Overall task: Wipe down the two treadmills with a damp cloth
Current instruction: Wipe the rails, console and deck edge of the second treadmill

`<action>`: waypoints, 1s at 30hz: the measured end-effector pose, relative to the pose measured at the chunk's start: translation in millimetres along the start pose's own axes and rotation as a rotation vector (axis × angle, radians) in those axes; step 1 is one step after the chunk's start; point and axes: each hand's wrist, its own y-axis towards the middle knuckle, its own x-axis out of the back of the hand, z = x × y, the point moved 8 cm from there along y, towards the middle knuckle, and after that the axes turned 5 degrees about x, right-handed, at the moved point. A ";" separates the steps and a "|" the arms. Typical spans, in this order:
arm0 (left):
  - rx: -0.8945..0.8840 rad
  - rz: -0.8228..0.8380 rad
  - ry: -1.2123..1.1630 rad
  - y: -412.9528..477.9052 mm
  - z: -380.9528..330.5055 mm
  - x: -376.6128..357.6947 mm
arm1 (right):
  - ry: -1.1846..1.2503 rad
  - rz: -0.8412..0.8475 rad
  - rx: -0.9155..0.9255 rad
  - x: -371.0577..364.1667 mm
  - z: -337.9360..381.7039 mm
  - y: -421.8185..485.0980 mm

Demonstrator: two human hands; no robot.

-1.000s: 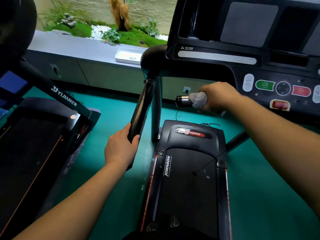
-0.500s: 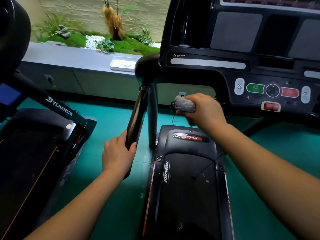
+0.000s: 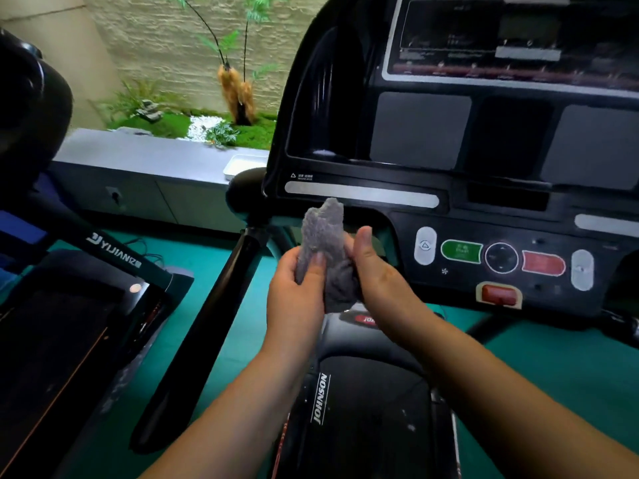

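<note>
**1. Change**
- L hand has let go of the black side bar and come to mid-frame.
- R hand has lifted the cloth off the short grip it was rubbing.
- Wiping is paused, and the cloth touches no surface.

**2. Hand state**
- L hand: thumb and fingers pinch the cloth's left side.
- R hand: fingers curl round the lower bunch, with the thumb up alongside.
- The cloth's top end stands free, in front of the console lower edge.

**3. Meaning for the task**
- I read this as a refold to get a fresh face, prob. before the console panel.
- The Johnson treadmill is part done at most.
- I can't tell the status of the second treadmill, at frame left.

**4. Legible writing**
- "JOHNSON": white, runs vertically on the deck cover, lower centre.
- Red badge: partly hidden by the hands, only "JO" shows.
- "YIJIAN": white, on the slanted arm at left.
- Warning-triangle label: text too small to read.
- Green button and red button: captions blurred.
</note>
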 end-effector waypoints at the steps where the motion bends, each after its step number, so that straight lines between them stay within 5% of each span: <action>1: 0.045 -0.031 -0.123 5.1 0.6 -5.2 | -0.115 0.010 0.091 14.2 7.9 5.8; 3: 0.050 -0.152 -0.273 22.7 -5.8 0.9 | -0.419 -0.081 0.272 52.2 20.8 16.1; 6: -0.175 -0.459 -0.172 47.6 -43.9 41.6 | -0.791 -0.309 0.490 111.6 35.1 25.7; 10: -0.415 -0.732 0.189 67.5 -87.5 69.8 | -1.130 -0.418 0.450 150.9 26.4 40.5; 15: -0.417 -0.489 0.816 119.7 -63.4 34.1 | -1.224 -0.434 0.523 143.1 18.3 38.4; 19: -0.521 -0.624 0.881 124.7 -68.8 43.1 | -1.231 -0.449 0.533 143.4 19.5 39.0; 24: -0.509 -0.384 0.918 146.7 -56.3 19.6 | -1.247 -0.415 0.481 142.8 19.0 41.3; 30: -0.445 -0.292 1.199 172.4 -81.8 -1.4 | -1.262 -0.440 0.456 140.8 21.9 42.4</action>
